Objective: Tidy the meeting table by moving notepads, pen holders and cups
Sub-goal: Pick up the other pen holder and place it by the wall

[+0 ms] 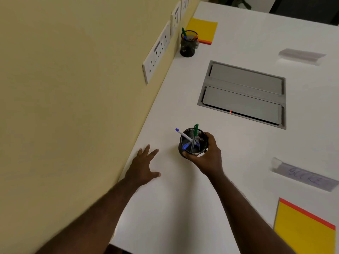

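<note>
right hand wrapped around a mesh pen holder, left hand flat near the table's wall edge

the right hand (206,155) reaches forward from the lower right, forearm stretched diagonally across the white table (229,171). its fingers curl around the far side of a black mesh pen holder (194,142) while the thumb presses the near side, so the cup is firmly gripped from the right (whether its base touches the table or is just above it cannot be told). the holder sits in the middle of the table's near half, not far from the edge that meets the yellow wall (64,88). inside it a green pen (196,129) stands almost upright and a white pen with a blue cap (182,133) leans out to the left.

the left hand (145,165) lies palm down by the wall edge, fingers spread and relaxed, grasping nothing, thumb pointing right toward the holder; it is near the cup but apart from it.

farther back along the wall stands a second pen holder (188,45), just in front of a yellow notepad (202,29). another yellow notepad with a red strip (304,231) lies at the lower right corner. a grey recessed cable box (244,92) is set into the table between them, and two blurred name plates (302,177) rest on the right side.
</note>
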Demonstrator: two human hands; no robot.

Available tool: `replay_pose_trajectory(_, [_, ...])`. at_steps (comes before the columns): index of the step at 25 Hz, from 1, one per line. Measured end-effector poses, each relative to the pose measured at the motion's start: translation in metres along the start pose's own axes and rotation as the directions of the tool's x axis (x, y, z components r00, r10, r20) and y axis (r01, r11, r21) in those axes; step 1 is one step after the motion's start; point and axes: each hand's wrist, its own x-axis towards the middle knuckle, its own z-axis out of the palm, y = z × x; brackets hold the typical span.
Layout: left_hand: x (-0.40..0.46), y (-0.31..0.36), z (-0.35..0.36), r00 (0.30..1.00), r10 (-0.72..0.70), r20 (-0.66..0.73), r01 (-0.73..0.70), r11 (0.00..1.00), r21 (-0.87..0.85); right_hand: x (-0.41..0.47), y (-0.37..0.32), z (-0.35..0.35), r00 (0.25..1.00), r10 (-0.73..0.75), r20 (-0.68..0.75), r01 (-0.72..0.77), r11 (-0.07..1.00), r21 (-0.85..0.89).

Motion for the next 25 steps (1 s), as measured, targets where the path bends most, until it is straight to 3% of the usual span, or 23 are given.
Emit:
replay_pose_trajectory(5, [0.024,-0.010,0.010,0.998,-0.030,0.048,0.025,0.994,0.108,0.057,-0.001,0.029,0.999,0.005,-0.039,-0.004,1.000,0.013])
replay_pose_trajectory(15, [0.029,-0.010,0.013,0.998,-0.054,0.043,0.051,0.996,0.069,0.150,-0.029,0.096,1.000,-0.027,-0.009,0.027,0.998,0.049])
replay_pose_trajectory(25, [0.032,-0.014,0.017,0.998,-0.061,0.034,0.058,0.995,0.076,0.181,-0.032,0.126,0.996,-0.036,0.079,0.029,0.996,0.084])
